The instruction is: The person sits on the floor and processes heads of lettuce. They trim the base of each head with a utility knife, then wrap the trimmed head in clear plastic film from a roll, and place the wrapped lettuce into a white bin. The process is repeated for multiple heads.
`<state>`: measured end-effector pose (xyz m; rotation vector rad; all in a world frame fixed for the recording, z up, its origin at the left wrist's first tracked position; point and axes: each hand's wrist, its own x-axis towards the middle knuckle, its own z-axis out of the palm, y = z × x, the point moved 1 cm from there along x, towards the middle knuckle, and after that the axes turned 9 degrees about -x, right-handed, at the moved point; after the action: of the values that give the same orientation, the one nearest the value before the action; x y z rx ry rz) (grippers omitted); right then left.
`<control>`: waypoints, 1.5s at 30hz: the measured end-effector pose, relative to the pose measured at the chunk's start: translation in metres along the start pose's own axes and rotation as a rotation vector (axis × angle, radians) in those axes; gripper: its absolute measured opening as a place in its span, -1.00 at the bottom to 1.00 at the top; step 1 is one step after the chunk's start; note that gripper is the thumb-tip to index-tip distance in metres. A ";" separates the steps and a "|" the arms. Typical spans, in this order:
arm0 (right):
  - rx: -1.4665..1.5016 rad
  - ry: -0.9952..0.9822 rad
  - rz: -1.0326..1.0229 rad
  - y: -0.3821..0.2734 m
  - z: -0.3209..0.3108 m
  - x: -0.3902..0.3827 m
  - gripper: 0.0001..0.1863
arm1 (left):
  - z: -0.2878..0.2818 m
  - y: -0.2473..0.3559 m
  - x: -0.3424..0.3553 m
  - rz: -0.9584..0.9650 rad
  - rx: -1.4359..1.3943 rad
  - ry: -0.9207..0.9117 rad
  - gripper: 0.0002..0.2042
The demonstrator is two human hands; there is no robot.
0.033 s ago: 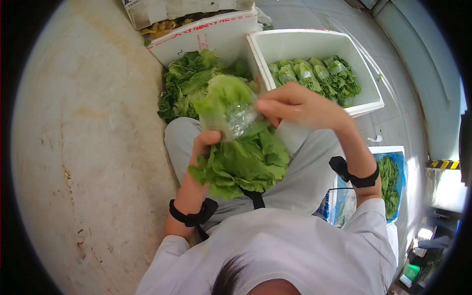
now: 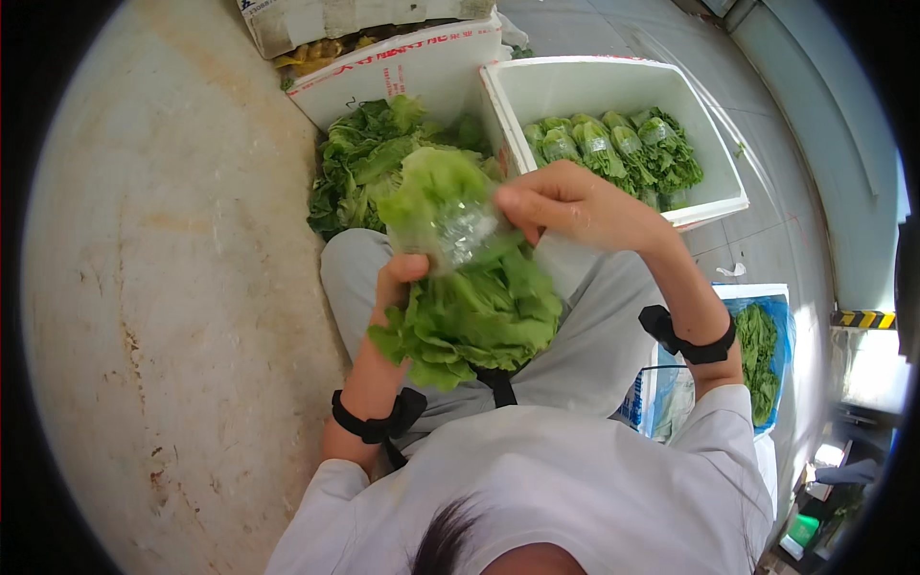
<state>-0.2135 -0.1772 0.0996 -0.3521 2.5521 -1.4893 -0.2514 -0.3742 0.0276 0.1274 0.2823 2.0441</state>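
Above my lap a bunch of green lettuce (image 2: 489, 321) is held tilted, its pale end away from me and its loose leaves toward me. A shiny band of clear plastic film (image 2: 465, 235) lies around its middle. My left hand (image 2: 395, 280) grips the lettuce from the left, thumb on the edge of the band, most fingers hidden beneath. With fingertips pinched together, my right hand (image 2: 580, 209) holds the right edge of the film. Just beyond, a pile of loose lettuce (image 2: 359, 163) rests on the floor.
A white foam box (image 2: 613, 69) at the far right holds several banded green bunches (image 2: 628, 149). Another white box (image 2: 412, 72) stands behind the pile. By my right side sits a blue-lined box (image 2: 784, 335) with leafy greens (image 2: 757, 359). A pale wall-like surface (image 2: 182, 287) fills the left.
My right hand has shifted very slightly at the film's edge. The lettuce and my left hand stay in almost the same place.
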 end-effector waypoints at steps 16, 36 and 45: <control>-0.174 0.693 0.449 0.103 -0.066 -0.063 -0.49 | -0.001 0.015 0.060 0.029 0.111 0.206 -0.43; 0.662 1.229 0.818 0.264 -0.124 -0.180 -0.75 | -0.070 -0.081 0.353 0.543 2.551 -1.093 -0.31; 0.646 1.246 0.823 0.269 -0.119 -0.185 -0.76 | -0.192 -0.193 0.351 0.052 2.520 -2.050 -0.71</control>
<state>-0.0990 0.1023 -0.0719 1.9360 1.9291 -2.2605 -0.2918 -0.0066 -0.2175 -2.9081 -1.0267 0.5052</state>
